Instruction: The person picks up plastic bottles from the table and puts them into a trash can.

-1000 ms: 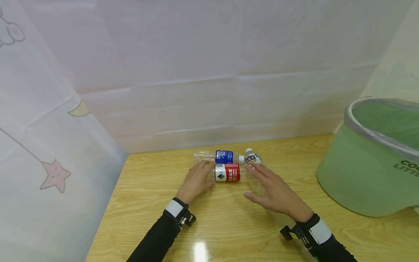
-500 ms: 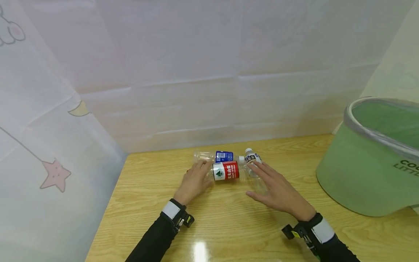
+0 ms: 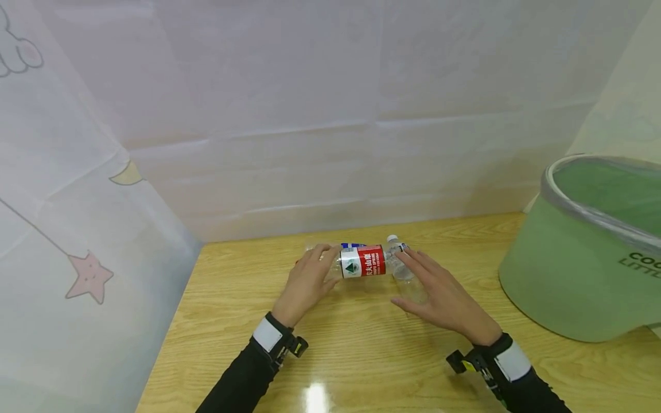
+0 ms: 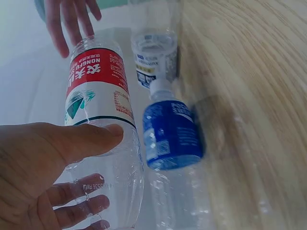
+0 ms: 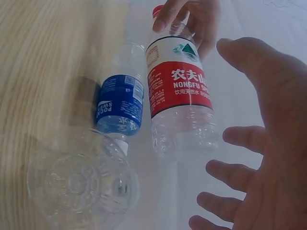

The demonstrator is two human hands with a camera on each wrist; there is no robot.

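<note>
The red-label bottle (image 3: 361,262) is a clear plastic one, held on its side just above the wooden table (image 3: 361,355), near the back wall. The left hand (image 3: 308,282) holds it by its end, with the thumb (image 4: 84,139) on one side and the fingers (image 4: 79,203) curled round the other (you can see them right through the clear plastic). The red label shows white letters and a small green picture.

The right hand (image 3: 439,298) is at the other end of the bottle. Its fingers (image 5: 237,175) are spread apart and nearly straight, and they hold nothing. The fingertips are very near the bottle, but I cannot tell if they touch it.

Behind the red-label bottle lies a blue-label bottle (image 4: 172,136) on the table, with a white cap. A small clear bottle (image 5: 81,184) lies just beside that cap, under the right hand's fingers in the head view.

A big green bin (image 3: 578,269) with a grey rim stands on the right side of the table, well apart from the bottles. A white cloth with a pink star (image 3: 89,276) hangs on the left.
</note>
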